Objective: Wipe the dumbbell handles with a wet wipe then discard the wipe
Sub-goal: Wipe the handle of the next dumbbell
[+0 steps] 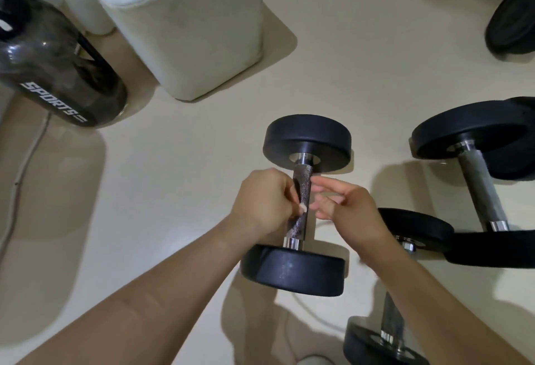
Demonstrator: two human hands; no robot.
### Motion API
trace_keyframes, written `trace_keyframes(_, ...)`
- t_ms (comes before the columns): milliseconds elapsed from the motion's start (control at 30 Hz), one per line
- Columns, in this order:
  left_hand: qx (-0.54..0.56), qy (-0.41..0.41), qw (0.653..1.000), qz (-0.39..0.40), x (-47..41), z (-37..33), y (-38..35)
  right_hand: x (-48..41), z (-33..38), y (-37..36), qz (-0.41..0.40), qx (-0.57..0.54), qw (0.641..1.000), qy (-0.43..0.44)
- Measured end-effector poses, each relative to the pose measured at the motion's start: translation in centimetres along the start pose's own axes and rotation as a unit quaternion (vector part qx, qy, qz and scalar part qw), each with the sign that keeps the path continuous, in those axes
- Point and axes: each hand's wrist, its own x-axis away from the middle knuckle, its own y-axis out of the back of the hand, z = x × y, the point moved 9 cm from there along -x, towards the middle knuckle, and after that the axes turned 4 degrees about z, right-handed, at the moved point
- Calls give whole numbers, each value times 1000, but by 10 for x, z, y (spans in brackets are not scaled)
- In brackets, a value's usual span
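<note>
1. The left hand [265, 205] curls loosely against the knurled handle [301, 205]; the right hand [344, 208] hovers half-open beside it, holding nothing I can make out.
2. No wet wipe is visible.
3. The dumbbell [301, 205] lies on the floor [173, 176] between both hands, long axis pointing away.
4. Best wrap the handle fully, stroking end to end.

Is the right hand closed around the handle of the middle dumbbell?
No. The right hand hovers open beside the handle of the middle dumbbell, fingers spread, while the left hand is the one against it.
</note>
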Motion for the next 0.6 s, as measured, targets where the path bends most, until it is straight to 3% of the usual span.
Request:
trace_keyframes(100,106,12,991,-86,-18,-4,14,13,16,8,2,178,983,50)
trace_keyframes(200,124,38,990,-51,-8,5,-4,27,40,13,-11,330,934,137)
trace_keyframes(333,142,75,985,62,9,10,-35,26,43,1,21,337,931,138)
trace_keyframes(467,204,36,978,-31,-12,-13,-27,29,42,20,6,367,923,111)
trace_keyframes(533,200,5,979,-41,-16,-26,-33,33,47,25,23,454,881,131)
trace_keyframes(600,130,-21,991,5,-8,-37,-47,40,55,20,34,531,826,184)
